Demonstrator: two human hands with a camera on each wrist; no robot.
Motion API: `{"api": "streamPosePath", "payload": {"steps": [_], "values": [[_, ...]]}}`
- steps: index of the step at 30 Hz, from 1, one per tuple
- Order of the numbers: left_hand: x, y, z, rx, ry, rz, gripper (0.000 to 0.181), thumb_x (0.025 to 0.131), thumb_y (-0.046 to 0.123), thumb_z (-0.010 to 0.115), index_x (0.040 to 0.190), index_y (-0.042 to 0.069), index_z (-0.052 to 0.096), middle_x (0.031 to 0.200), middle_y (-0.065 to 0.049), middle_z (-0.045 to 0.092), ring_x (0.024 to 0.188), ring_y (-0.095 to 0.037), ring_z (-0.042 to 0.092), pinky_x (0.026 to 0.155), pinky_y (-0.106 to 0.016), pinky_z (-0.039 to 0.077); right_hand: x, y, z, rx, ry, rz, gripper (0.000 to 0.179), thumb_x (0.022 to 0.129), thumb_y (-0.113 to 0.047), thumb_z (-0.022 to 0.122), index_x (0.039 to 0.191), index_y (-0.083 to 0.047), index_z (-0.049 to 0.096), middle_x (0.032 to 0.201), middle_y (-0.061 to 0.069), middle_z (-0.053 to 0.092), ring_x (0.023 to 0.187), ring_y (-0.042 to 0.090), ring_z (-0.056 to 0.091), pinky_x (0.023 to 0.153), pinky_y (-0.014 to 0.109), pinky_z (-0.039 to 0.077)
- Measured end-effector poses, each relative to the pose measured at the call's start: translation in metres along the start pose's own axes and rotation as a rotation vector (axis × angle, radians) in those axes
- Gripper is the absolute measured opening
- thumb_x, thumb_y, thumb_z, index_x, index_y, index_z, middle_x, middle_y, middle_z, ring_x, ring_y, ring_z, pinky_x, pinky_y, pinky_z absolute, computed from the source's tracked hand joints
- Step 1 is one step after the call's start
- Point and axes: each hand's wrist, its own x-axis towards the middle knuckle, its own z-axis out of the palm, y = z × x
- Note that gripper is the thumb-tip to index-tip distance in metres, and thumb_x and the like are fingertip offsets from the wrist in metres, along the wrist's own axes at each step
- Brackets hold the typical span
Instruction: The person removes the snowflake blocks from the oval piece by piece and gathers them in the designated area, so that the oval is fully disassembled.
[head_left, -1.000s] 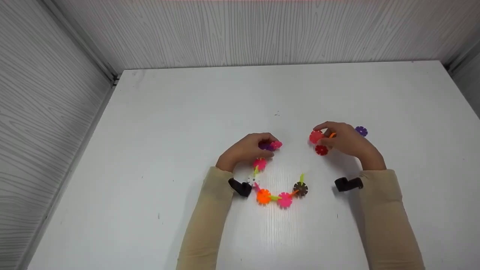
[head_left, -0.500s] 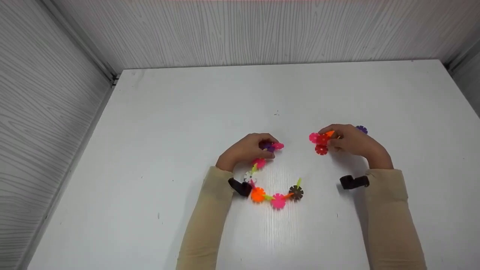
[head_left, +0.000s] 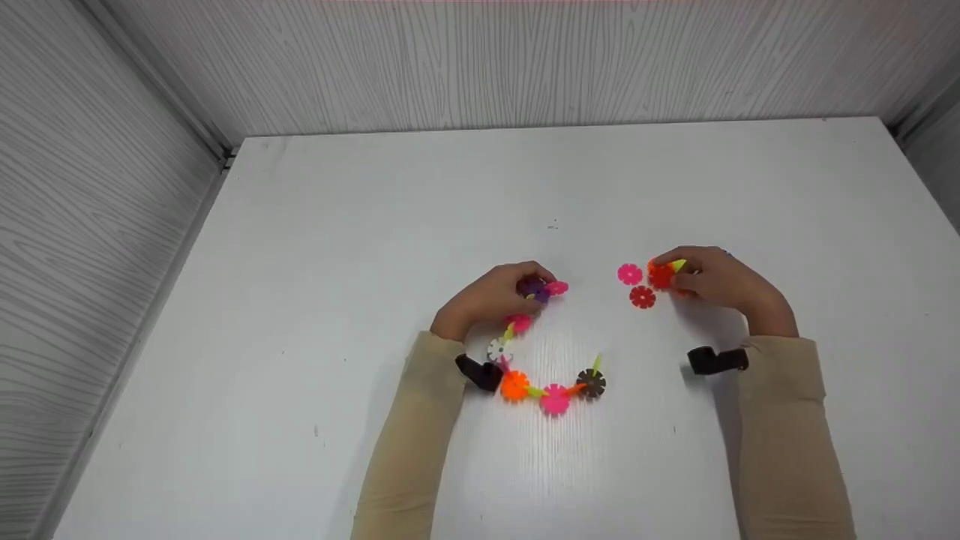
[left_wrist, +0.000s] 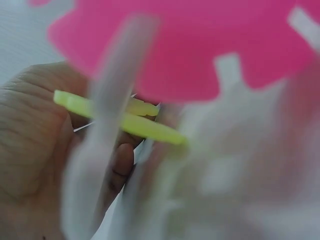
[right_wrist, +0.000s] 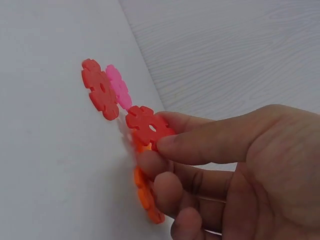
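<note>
My left hand point(head_left: 491, 296) grips a purple notched flower disc point(head_left: 535, 291), with a pink disc point(head_left: 556, 288) sticking out past the fingertips. A curved chain of interlocked discs runs below that hand: a white disc point(head_left: 500, 350), an orange disc point(head_left: 514, 386), a pink one and a brown disc point(head_left: 592, 383), joined by edge-on pieces. In the left wrist view a yellow-green disc point(left_wrist: 150, 129) shows edge-on before the palm. My right hand point(head_left: 716, 281) pinches a red notched disc point(right_wrist: 147, 126) between thumb and index finger. An orange disc point(right_wrist: 147, 197) shows beneath these fingers.
Left of the right hand lie a loose pink disc point(head_left: 629, 274) and a loose red disc point(head_left: 643, 298). A yellow-green piece point(head_left: 679, 264) peeks out by the right fingers. The white table point(head_left: 300, 225) meets a grey wood-grain panel point(head_left: 525, 67) at the back.
My right hand has drawn right with the red disc, uncovering the loose pink disc. The chain has shifted slightly left. The purple disc at far right is now mostly behind the right hand.
</note>
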Motion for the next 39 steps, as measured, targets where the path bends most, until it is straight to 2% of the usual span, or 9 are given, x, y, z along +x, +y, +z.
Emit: {"api": "streamPosePath", "payload": {"steps": [9, 17, 22, 26, 34, 39], "values": [[-0.001, 0.001, -0.001, -0.011, 0.015, 0.032, 0.031, 0.090, 0.019, 0.066, 0.121, 0.020, 0.064, 0.117, -0.001, 0.062, 0.100, -0.018, 0.052, 0.094, -0.031, 0.047, 0.000, -0.001, -0.001, -0.028, 0.005, 0.000, 0.040, 0.095, -0.011, 0.046, 0.134, -0.008, 0.053, 0.112, 0.019, 0.056, 0.090, 0.025, 0.053, 0.073, 0.027, 0.046], [-0.002, 0.002, -0.001, -0.020, 0.015, 0.011, 0.030, 0.090, 0.022, 0.066, 0.120, 0.024, 0.065, 0.116, 0.000, 0.061, 0.101, -0.018, 0.051, 0.092, -0.030, 0.048, 0.000, -0.005, 0.002, -0.037, 0.009, -0.022, 0.040, 0.093, -0.010, 0.049, 0.132, -0.006, 0.056, 0.108, 0.017, 0.061, 0.086, 0.022, 0.055, 0.071, 0.027, 0.046], [-0.001, 0.002, 0.000, -0.024, 0.019, 0.003, 0.031, 0.089, 0.023, 0.066, 0.119, 0.025, 0.065, 0.110, 0.000, 0.061, 0.099, -0.017, 0.052, 0.088, -0.028, 0.047, 0.002, -0.005, 0.003, -0.044, -0.002, -0.014, 0.043, 0.092, -0.012, 0.051, 0.134, -0.006, 0.056, 0.104, 0.014, 0.060, 0.085, 0.020, 0.050, 0.069, 0.028, 0.044], [-0.002, 0.003, -0.001, -0.031, 0.029, 0.005, 0.035, 0.088, 0.023, 0.067, 0.123, 0.023, 0.062, 0.105, -0.002, 0.061, 0.096, -0.016, 0.052, 0.086, -0.028, 0.048, 0.002, -0.005, 0.002, -0.036, -0.005, -0.001, 0.045, 0.092, -0.012, 0.050, 0.136, -0.009, 0.055, 0.101, 0.012, 0.060, 0.084, 0.021, 0.052, 0.070, 0.028, 0.044], [0.000, 0.002, -0.002, -0.067, 0.048, 0.001, 0.034, 0.087, 0.021, 0.069, 0.117, 0.010, 0.058, 0.109, -0.007, 0.064, 0.097, -0.019, 0.055, 0.094, -0.033, 0.048, 0.000, -0.008, 0.000, -0.016, 0.061, -0.012, 0.040, 0.097, -0.017, 0.050, 0.137, -0.011, 0.053, 0.113, 0.018, 0.056, 0.094, 0.027, 0.051, 0.072, 0.029, 0.046], [0.000, 0.001, 0.000, -0.074, 0.063, 0.012, 0.033, 0.088, 0.022, 0.068, 0.118, 0.014, 0.059, 0.104, -0.005, 0.065, 0.091, -0.018, 0.056, 0.089, -0.029, 0.049, 0.000, -0.016, 0.002, 0.004, 0.106, -0.044, 0.038, 0.097, -0.019, 0.050, 0.134, -0.012, 0.055, 0.110, 0.017, 0.057, 0.091, 0.025, 0.051, 0.069, 0.029, 0.045]]}}
